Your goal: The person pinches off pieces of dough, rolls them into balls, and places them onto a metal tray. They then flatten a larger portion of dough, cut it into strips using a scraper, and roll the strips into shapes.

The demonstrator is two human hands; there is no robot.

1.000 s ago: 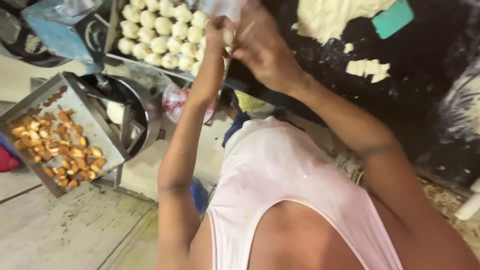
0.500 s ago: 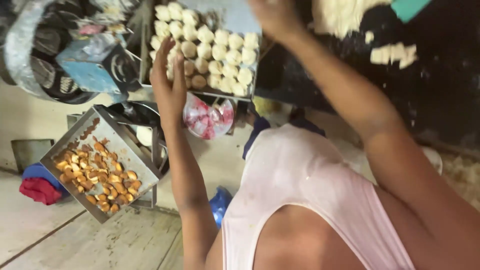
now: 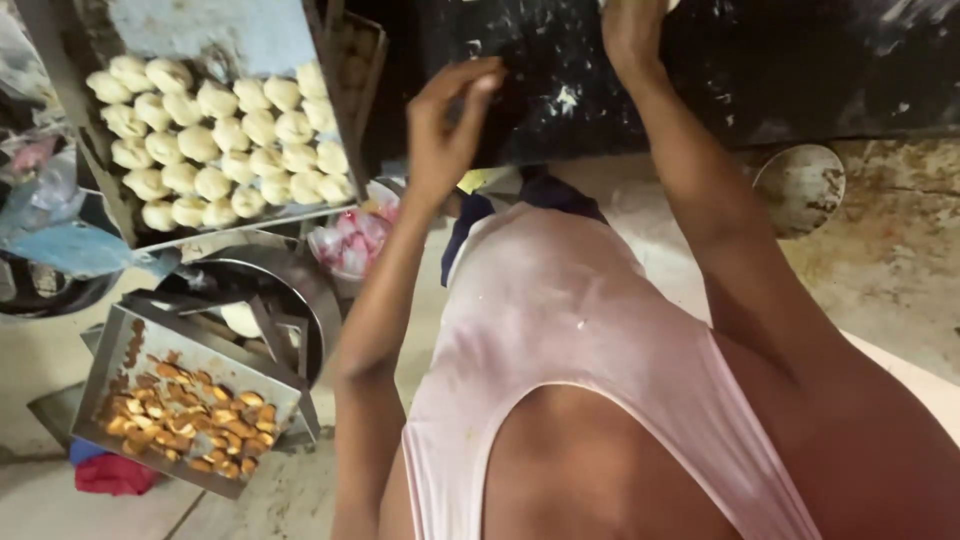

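My left hand [image 3: 448, 128] is raised in front of the edge of a dark, flour-dusted work surface [image 3: 790, 60]. Its fingers are loosely curled and apart, with nothing in them. Just left of it stands a metal tray [image 3: 128, 212] filled with several pale round dough balls [image 3: 222, 130]. My right hand [image 3: 632, 32] reaches up over the dark surface at the top edge of the view. Its fingers are cut off, so what it holds is hidden. My torso in a pale pink undershirt [image 3: 570, 330] fills the lower middle.
Lower left, a metal tray [image 3: 112, 345] holds several browned pieces [image 3: 190, 415]. Between the trays sit a round metal pan [image 3: 285, 290] and a pink plastic bag [image 3: 350, 242]. A round metal lid [image 3: 800, 188] lies on the stained floor at right. A red cloth [image 3: 115, 475] lies bottom left.
My left hand has moved right, off the dough-ball tray, to the edge of the dark surface. My right hand stays high over that surface. The view has shifted.
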